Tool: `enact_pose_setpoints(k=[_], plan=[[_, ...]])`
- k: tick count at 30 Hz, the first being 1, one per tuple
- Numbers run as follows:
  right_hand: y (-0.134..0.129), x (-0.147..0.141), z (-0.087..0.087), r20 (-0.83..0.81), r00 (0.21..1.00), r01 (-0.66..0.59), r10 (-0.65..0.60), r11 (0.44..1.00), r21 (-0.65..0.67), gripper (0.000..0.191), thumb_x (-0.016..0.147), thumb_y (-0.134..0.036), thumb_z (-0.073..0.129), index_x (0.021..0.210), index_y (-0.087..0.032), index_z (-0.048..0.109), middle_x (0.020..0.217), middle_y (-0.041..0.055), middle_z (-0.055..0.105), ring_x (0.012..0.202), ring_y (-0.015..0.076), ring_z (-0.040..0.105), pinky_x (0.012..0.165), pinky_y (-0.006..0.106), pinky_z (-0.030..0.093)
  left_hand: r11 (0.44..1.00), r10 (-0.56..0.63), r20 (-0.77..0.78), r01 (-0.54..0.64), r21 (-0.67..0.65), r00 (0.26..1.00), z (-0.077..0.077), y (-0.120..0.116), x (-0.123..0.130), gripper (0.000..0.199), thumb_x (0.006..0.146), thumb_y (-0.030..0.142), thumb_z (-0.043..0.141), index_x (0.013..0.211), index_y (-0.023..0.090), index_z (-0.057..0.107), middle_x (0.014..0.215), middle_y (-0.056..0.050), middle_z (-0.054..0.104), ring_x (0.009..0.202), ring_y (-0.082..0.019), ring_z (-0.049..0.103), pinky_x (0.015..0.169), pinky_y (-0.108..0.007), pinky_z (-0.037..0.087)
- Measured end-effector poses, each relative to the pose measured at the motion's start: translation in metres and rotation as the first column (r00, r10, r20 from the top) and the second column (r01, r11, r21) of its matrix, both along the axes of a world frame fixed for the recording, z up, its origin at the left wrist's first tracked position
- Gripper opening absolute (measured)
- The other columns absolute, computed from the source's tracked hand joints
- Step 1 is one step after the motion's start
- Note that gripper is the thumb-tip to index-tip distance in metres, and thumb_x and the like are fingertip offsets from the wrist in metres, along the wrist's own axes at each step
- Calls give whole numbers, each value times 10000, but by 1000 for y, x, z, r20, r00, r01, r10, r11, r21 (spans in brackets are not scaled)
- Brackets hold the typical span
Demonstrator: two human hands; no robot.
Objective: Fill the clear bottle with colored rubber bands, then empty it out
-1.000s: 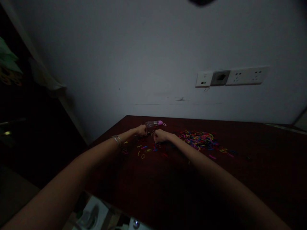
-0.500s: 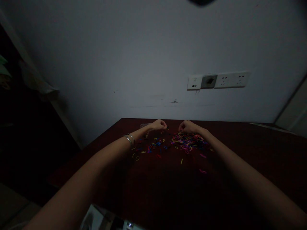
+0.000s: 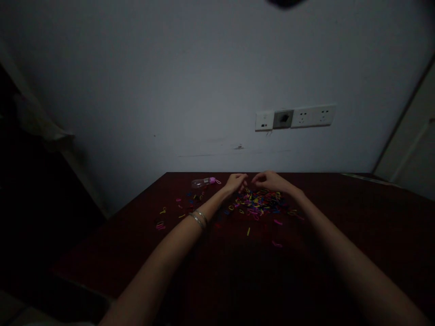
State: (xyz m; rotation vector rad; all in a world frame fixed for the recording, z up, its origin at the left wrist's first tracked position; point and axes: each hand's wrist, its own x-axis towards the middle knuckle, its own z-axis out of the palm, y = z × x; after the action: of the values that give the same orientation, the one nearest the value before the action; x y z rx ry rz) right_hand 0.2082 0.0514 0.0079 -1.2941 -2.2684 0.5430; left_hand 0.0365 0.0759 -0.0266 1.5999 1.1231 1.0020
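Note:
Small bright rubber bands point(image 3: 256, 202) lie in a loose pile on the dark red-brown table point(image 3: 217, 271), with more of them scattered to the left. My left hand point(image 3: 237, 181), with two silvery bangles point(image 3: 200, 218) on its wrist, is at the pile's far left edge with its fingers bent together. Just across a small gap, my right hand point(image 3: 271, 181) hovers over the back of the pile, thumb and finger drawn in a pinch. In this dim light, whatever sits in either hand's fingertips is too small to make out.
A clear bulb-shaped bottle point(image 3: 200, 183) with a pink cap and loop lies on its side left of my left hand. Behind the table rises a pale wall point(image 3: 204, 90) with a row of sockets point(image 3: 295, 118). Several stray bands point(image 3: 160, 225) lie toward the table's left side.
My left hand has shifted right relative to the table, nearer my right hand, and the bottle behind it now shows. The view has turned slightly; a white object at the bottom edge is gone from view.

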Motion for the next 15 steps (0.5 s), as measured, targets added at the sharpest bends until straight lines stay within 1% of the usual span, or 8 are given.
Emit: enact_pose_setpoints(k=[2,3,4,6,8,11,13,15], plan=[[-6,-14,0,31,997,-69,68,998,10,296,663,-189,499,879,-127,692,769,45,683,690,148,595,623,223,436,995,103,150,-100,-28,983,-3,-1,-6,246,800,284,428,919,130,580,521,48,451,337,-34,325,349,-169,256],[-9,-22,-2,53,992,-115,114,993,10,298,657,-185,508,883,-128,693,776,47,683,697,148,597,634,225,439,991,136,199,-130,-44,970,-4,-2,-10,250,797,259,420,953,134,569,527,54,436,337,-31,310,349,-167,244],[-11,-30,-4,78,984,-159,158,987,2,305,649,-181,521,895,-129,693,796,51,684,710,151,600,650,229,442,987,160,224,-151,-56,961,-4,-3,-16,255,791,240,417,973,135,562,531,57,422,340,-29,300,351,-164,235],[-15,-47,-12,125,964,-233,233,972,-16,349,637,-184,549,957,-134,678,875,62,681,763,161,604,698,242,448,980,196,205,-186,-64,959,-5,-4,-30,262,783,225,418,984,134,560,536,60,404,348,-27,289,357,-160,225],[-18,-63,-22,162,941,-299,299,954,-22,416,635,-208,575,1041,-150,646,973,67,663,841,174,598,758,257,444,973,229,120,-225,-44,966,-4,-6,-47,265,791,235,408,977,133,567,540,57,403,357,-29,291,363,-161,218],[-21,-87,-36,226,908,-360,353,933,-9,574,624,-266,620,1185,-161,555,1104,93,602,964,205,562,841,292,420,966,257,-81,-254,44,963,-2,-12,-77,306,828,296,365,935,121,593,545,39,436,385,-43,321,382,-171,232],[-20,-101,-45,267,898,-363,349,932,2,665,621,-305,636,1250,-149,491,1134,122,569,1005,228,538,867,315,406,964,260,-260,-233,130,930,1,-19,-101,353,842,337,347,899,115,615,569,12,491,439,-61,378,416,-177,273],[-17,-112,-51,282,896,-362,344,932,12,694,636,-323,626,1282,-135,454,1132,139,556,1018,240,527,880,326,396,957,273,-432,-195,216,860,5,-29,-128,365,834,355,360,869,111,629,628,-18,555,525,-86,450,468,-184,320]])
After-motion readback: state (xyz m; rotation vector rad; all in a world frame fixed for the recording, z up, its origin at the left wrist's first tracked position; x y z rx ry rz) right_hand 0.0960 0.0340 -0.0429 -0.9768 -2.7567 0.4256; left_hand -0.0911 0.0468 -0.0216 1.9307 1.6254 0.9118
